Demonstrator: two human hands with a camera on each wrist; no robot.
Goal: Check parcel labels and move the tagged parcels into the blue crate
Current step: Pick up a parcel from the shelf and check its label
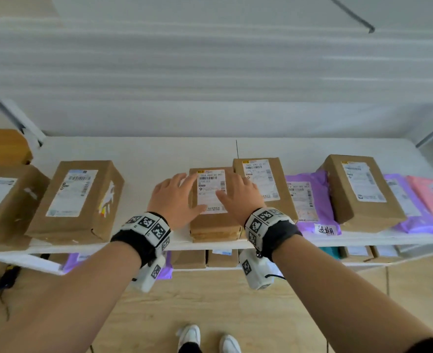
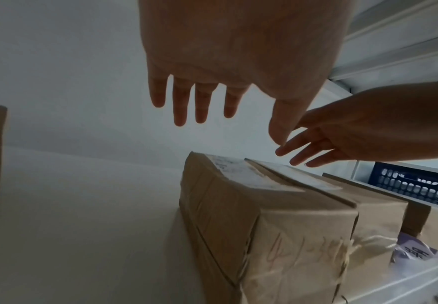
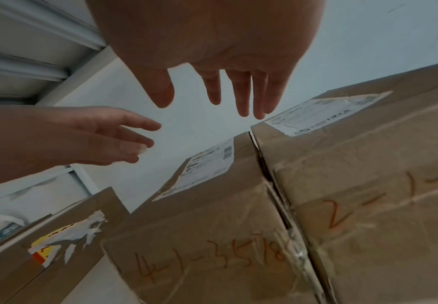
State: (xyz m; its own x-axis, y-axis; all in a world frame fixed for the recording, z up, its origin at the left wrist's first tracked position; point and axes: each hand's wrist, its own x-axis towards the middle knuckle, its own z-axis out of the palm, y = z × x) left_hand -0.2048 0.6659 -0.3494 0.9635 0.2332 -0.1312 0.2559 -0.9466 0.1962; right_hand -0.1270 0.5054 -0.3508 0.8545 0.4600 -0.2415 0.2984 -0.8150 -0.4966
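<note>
Both hands are hovering spread and empty over a small brown cardboard parcel with a white printed label (image 1: 211, 200) sitting at the front edge of a white shelf (image 1: 144, 154). The left hand (image 1: 174, 200) is hanging with straight, parted fingers just above the parcel's left edge; the right hand (image 1: 238, 197) is reaching in with relaxed, extended fingers over the label's right side. From the wrist views neither palm seems to be touching the cardboard yet.

Just right of the right hand a taller brown cardboard box (image 1: 264, 184) is standing against the parcel, and past it a purple plastic mailer with a handwritten white tag (image 1: 309, 205) is lying flat. That tag looks like the mark being searched for; the parcel under the hands is showing no such tag on its visible faces, only red handwritten numbers on its front.

To do this well, the hands should be closing on the parcel's two short sides, lifting it straight towards the body so the neighbouring box is not dragged, then tilting it to read every face. The dark blue slotted plastic crate (image 2: 418, 185) is waiting well off beyond the right hand.
</note>
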